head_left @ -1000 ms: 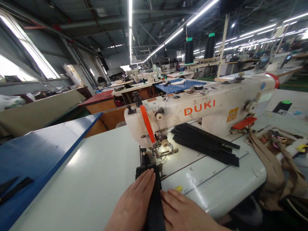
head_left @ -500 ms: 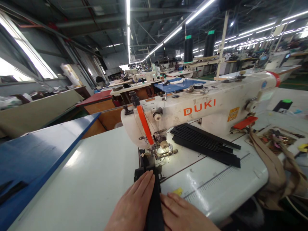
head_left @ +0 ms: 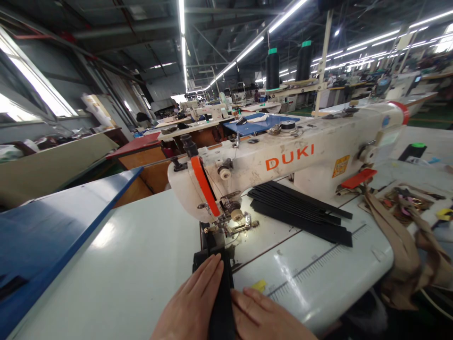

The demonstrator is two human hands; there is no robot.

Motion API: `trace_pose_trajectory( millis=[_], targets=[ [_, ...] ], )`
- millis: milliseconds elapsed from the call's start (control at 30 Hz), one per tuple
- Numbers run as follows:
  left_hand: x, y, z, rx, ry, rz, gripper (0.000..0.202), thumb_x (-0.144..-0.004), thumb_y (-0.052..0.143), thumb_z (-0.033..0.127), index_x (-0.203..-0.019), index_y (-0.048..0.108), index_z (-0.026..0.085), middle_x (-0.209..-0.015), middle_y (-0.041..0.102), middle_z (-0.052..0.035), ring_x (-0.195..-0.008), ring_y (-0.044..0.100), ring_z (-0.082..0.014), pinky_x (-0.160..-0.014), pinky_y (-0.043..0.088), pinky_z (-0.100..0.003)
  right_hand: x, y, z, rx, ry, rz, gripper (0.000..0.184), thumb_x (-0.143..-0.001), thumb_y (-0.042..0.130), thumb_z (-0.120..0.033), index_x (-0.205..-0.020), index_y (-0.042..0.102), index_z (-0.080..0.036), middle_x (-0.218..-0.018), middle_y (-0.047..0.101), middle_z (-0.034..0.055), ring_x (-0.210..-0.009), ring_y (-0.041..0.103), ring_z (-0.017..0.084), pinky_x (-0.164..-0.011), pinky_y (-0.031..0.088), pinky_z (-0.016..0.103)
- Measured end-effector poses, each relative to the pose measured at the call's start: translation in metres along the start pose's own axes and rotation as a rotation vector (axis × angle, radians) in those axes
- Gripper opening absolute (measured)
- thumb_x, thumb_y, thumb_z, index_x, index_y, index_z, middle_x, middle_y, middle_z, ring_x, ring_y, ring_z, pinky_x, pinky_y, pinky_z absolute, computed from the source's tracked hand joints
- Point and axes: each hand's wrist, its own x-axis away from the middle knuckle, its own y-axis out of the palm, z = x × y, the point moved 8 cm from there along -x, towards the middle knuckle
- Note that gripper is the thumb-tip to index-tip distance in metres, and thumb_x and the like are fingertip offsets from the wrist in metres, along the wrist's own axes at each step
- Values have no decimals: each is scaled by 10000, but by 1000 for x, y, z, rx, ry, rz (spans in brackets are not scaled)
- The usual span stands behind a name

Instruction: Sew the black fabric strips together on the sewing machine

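A long black strip of material (head_left: pixel 222 309) runs from the near edge of the view up to the presser foot of the white sewing machine (head_left: pixel 255 165). My left hand (head_left: pixel 194 297) lies flat on its left side, fingers stretched toward the needle area. Along the strip's right edge rests my right hand (head_left: pixel 264 311), its fingers extended and touching the strip's side. The machine's lamp lights the spot around the presser foot (head_left: pixel 221 226). The far end of the strip under the foot is partly hidden.
Several black strips (head_left: pixel 300 212) lie fanned out under the machine arm. A ruler scale (head_left: pixel 318 262) marks the table's right front. Tan straps (head_left: pixel 396 255) hang beside a tray of small parts (head_left: pixel 406 203). A blue table (head_left: pixel 63 226) stands at left, and thread cones (head_left: pixel 272 71) rise behind.
The view has shifted slightly, so the machine sits a little further left. Both hands keep nearly the same place on the black strip.
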Motion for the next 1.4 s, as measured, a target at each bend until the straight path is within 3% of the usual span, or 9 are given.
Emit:
trace_pose_trajectory(
  millis=[200, 467, 600, 833, 967, 1100, 1233, 1400],
  targets=[
    [0, 0, 3, -23, 17, -2, 605, -746, 406, 18, -1342, 476, 99, -1289, 613, -130, -1164, 594, -209, -979, 481, -263, 1, -2, 0, 7, -8, 20, 344, -958, 446, -173, -1286, 523, -100, -1174, 661, 88, -1125, 559, 184, -974, 454, 254],
    [-5, 4, -1, 30, -19, -53, 614, -751, 400, 31, -1335, 520, 177, -1328, 592, -77, -1183, 582, -202, -990, 476, -273, 0, -3, -1, 5, -9, 3, 342, -951, 472, -175, -1283, 525, -109, -1208, 646, 89, -1125, 557, 189, -973, 454, 266],
    [-7, 4, -1, 17, -23, -64, 583, -736, 386, 11, -1265, 584, 156, -1305, 609, -90, -1173, 589, -207, -985, 481, -280, -1, -5, -1, 10, -7, 15, 334, -950, 468, -178, -1270, 538, -108, -1210, 643, 88, -1111, 563, 189, -970, 452, 266],
    [-10, 10, -4, 45, -47, -123, 573, -729, 382, -6, -1236, 605, 142, -1268, 634, -93, -1108, 635, -194, -958, 500, -287, -8, -25, -1, 70, -17, 108, 214, -944, 490, -214, -1048, 640, -103, -1041, 694, 96, -994, 608, 206, -910, 482, 303],
    [-17, 9, -3, 35, -51, -194, 567, -719, 351, -29, -1193, 636, 96, -1218, 660, -121, -1085, 650, -197, -950, 501, -303, -15, -36, 7, 67, 96, 18, 120, -862, 595, -205, -897, 641, -100, -937, 692, 118, -838, 627, 217, -805, 510, 322],
    [-20, 9, -5, 35, -101, -244, 555, -735, 368, -18, -1213, 623, 97, -1251, 637, -126, -1118, 630, -205, -962, 494, -326, -20, -40, 21, 82, 251, -25, 183, -805, 627, -125, -983, 607, -88, -985, 669, 122, -899, 615, 236, -857, 486, 350],
    [-21, 9, -1, 63, -98, -236, 451, -813, 409, 40, -1209, 617, 94, -1239, 645, -138, -1134, 620, -209, -987, 477, -332, -28, -30, 20, 66, 126, -59, 194, -852, 594, -152, -1037, 588, -96, -1107, 640, 123, -1022, 580, 230, -959, 430, 355],
    [-19, 6, 3, 61, -73, -182, 391, -859, 417, 74, -1190, 620, 123, -1234, 651, -120, -1143, 613, -209, -1002, 472, -337, -33, -23, 16, 53, -25, -125, 81, -876, 593, -152, -947, 611, -118, -1003, 663, 98, -953, 590, 210, -905, 445, 334]
  ],
)
